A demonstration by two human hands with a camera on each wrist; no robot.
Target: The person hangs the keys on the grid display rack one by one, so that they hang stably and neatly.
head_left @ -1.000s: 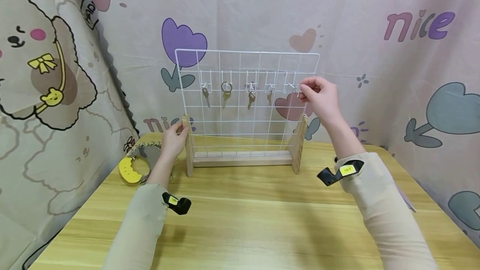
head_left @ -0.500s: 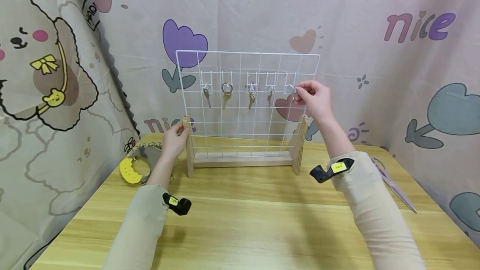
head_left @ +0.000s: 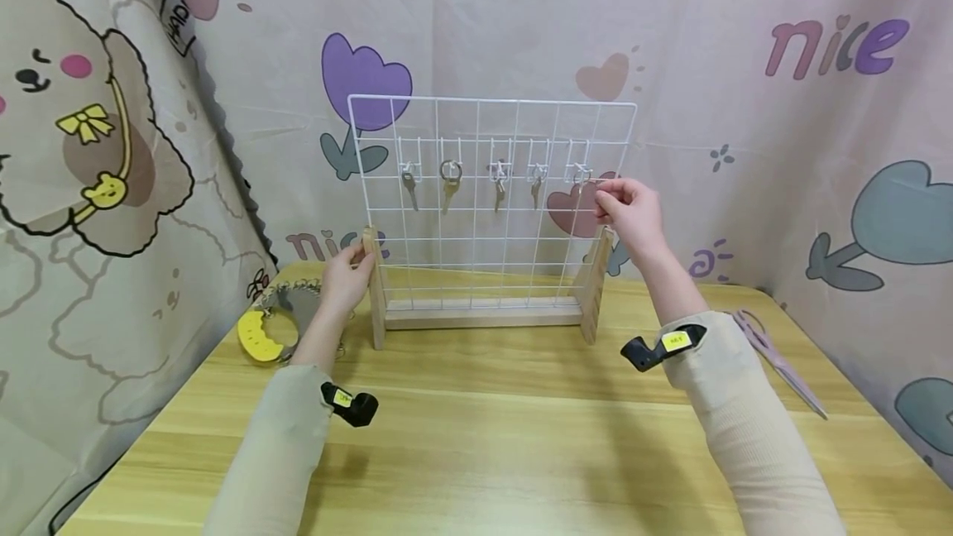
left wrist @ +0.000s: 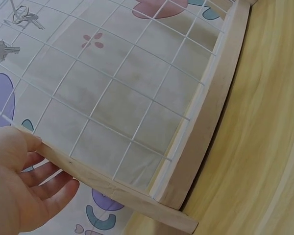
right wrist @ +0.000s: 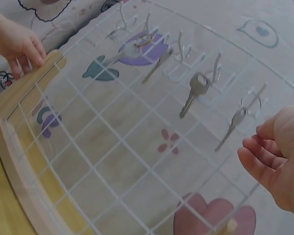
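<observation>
A white wire grid rack [head_left: 476, 239] stands upright in a wooden base [head_left: 484, 317]. My left hand [head_left: 346, 278] grips the rack's left wooden post [left wrist: 112, 188], thumb on one side and fingers on the other. From white hooks on the grid hang several keys, among them one on a large ring [head_left: 450, 174]. At the rightmost hook a key [right wrist: 231, 128] hangs by its thin ring [right wrist: 251, 104]. My right hand [head_left: 633, 213] is just right of that key, apart from it, fingers loosely bent. Nothing shows between its fingertips.
Left of the rack on the wooden table [head_left: 476, 453] lies a yellow crescent-shaped piece [head_left: 256, 339] with a metal chain, partly behind my left arm. Light purple scissors [head_left: 782, 366] lie at the right. A printed curtain [head_left: 506, 23] closes off the back.
My right hand first moved left to the rightmost hook, then let go of the key and drew slightly right and down. The key hangs there. My left hand stays on the post.
</observation>
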